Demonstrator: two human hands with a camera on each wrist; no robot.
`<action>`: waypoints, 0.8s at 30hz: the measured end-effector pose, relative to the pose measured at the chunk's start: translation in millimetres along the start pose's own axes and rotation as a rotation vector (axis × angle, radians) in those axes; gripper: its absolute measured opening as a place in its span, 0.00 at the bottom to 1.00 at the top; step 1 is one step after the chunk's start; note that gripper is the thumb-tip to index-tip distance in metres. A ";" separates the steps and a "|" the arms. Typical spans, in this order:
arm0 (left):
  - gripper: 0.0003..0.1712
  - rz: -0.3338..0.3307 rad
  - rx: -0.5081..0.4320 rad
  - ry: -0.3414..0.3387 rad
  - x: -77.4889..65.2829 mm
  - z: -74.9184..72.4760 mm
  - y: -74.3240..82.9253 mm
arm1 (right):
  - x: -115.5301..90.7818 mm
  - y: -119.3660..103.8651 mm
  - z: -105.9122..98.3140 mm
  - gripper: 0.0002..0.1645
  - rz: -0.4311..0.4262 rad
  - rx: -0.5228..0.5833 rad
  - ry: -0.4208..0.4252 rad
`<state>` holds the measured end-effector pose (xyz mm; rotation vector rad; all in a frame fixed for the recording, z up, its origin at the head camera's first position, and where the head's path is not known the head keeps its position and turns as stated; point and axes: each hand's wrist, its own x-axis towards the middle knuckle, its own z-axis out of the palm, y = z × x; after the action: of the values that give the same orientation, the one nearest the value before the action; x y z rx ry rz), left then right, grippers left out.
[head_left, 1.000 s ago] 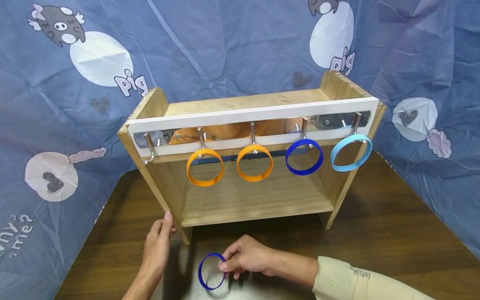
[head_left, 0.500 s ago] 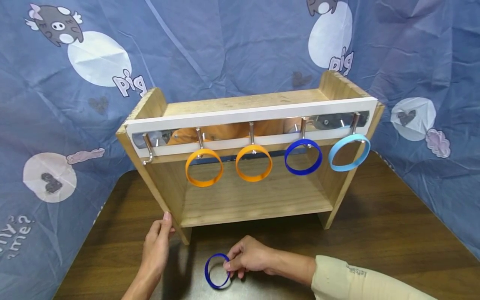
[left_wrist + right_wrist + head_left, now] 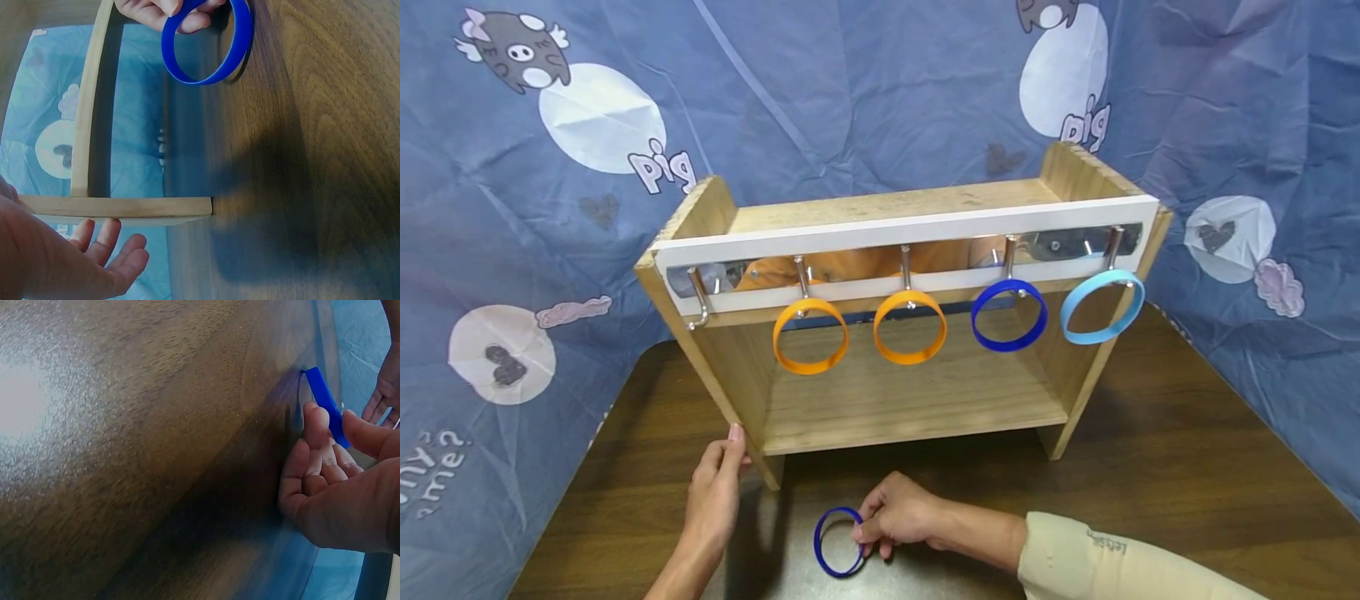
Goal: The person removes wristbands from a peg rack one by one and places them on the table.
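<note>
Head view, read from the near edge to the background. Nearest: loose blue ring, pinched at the rim between thumb and fingers of the right hand, low over the table; contact underneath impossible to tell. Note the steep tilt and the unobstructed opening. Step in hand, by judgement: handling the ring one-handed while bracing the furniture with the other. Pinch only a short stretch of rim, as here, with light, even pressure; thin-walled and probably flexible, hence liable to go oval under a hard squeeze. Raise clear of the table before turning, to avoid scraping.

Beyond, to the left: left hand gripping the wooden shelf low at its side panel, thumb at the front edge, loosely bent fingers against the outer face in the left wrist view. Brace steadily; avoid pushing hard enough to shift or tip the frame.

Higher and farther: white rail with leftmost hook bare, then, rightward, first orange ring, second orange ring, hanging blue ring and light-blue ring. Avoid brushing these, probably easy to set swinging. Farthest: printed blue cloth.
</note>
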<state>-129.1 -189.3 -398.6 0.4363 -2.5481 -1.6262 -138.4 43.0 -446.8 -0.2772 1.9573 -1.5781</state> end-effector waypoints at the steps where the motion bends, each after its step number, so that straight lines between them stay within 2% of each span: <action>1: 0.35 -0.002 0.001 0.003 -0.3 0.1 0.5 | 0.0 -0.1 0.4 0.04 0.000 -0.006 0.005; 12: 0.37 -0.012 0.001 -0.007 -2.4 0.2 3.1 | -2.1 -4.8 2.8 0.09 0.010 -0.103 0.091; 20: 0.38 -0.015 0.003 -0.012 -2.1 -0.6 2.7 | -1.8 -6.2 9.0 0.12 -0.054 -0.280 0.152; 24: 0.38 -0.015 0.000 -0.013 -1.9 -0.9 2.8 | -1.1 -6.4 9.3 0.11 -0.064 -0.302 0.166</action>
<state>-127.6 -188.4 -395.6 0.4465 -2.5604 -1.6397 -133.5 34.2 -441.5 -0.3418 2.3394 -1.3779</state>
